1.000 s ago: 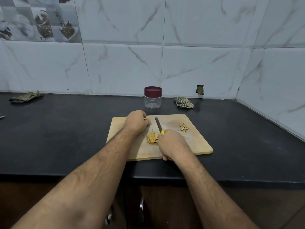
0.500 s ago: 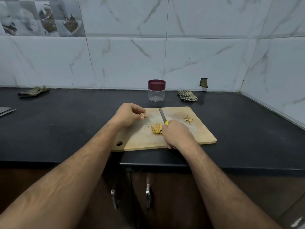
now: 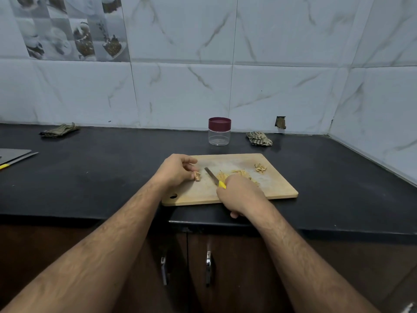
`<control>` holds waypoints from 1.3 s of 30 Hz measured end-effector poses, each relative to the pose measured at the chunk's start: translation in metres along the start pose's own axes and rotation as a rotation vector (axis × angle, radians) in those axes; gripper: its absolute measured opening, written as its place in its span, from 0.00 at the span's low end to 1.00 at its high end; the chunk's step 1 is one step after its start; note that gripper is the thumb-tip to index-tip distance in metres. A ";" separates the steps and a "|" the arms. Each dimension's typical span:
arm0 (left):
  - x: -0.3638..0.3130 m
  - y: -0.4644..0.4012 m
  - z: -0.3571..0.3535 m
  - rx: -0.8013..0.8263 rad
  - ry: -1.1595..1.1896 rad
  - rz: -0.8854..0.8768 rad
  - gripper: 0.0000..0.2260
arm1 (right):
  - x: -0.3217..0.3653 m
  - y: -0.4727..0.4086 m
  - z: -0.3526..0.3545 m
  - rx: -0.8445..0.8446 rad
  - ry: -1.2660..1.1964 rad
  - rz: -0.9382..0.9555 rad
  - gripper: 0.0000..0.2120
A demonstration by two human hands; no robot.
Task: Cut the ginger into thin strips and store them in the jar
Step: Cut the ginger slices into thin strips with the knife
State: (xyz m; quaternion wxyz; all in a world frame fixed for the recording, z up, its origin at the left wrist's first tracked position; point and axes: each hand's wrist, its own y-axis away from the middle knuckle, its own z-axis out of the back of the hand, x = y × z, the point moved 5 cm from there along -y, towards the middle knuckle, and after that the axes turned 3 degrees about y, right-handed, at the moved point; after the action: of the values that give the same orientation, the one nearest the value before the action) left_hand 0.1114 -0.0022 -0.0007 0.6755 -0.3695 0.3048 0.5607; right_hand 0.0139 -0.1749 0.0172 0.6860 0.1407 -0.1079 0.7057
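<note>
Two heaps of ginger strips [image 3: 235, 173] lie on the cutting board [image 3: 277, 188]; his left hand [image 3: 174, 170] pinches a last ginger nub [image 3: 197, 175], his right hand [image 3: 240, 195] curls round the knife [image 3: 214, 178]. Best he lays the nub flat and tucks his fingertips back before slicing. The jar [image 3: 219, 135] waits behind the board, lid on. No writing anywhere that I can read

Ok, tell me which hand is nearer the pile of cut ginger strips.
Right. The right hand, gripping the knife, sits right at the near edge of the ginger strips; the left hand holds a ginger piece off to their left.
</note>
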 end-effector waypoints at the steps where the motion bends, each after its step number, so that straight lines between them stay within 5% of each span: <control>1: 0.000 0.000 -0.001 -0.003 0.004 0.001 0.20 | 0.001 0.002 0.000 0.013 0.001 0.004 0.07; 21: -0.003 0.003 -0.002 -0.038 -0.129 -0.015 0.09 | 0.005 0.006 -0.006 0.083 -0.044 -0.058 0.10; 39: -0.006 0.021 -0.009 -0.131 -0.130 -0.101 0.08 | 0.030 0.005 -0.002 -0.022 0.191 -0.049 0.13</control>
State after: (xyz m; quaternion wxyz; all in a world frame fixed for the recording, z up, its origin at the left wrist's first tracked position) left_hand 0.0892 -0.0104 -0.0043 0.6955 -0.3906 0.2041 0.5676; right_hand 0.0084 -0.1468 0.0263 0.7117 0.0677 -0.0461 0.6977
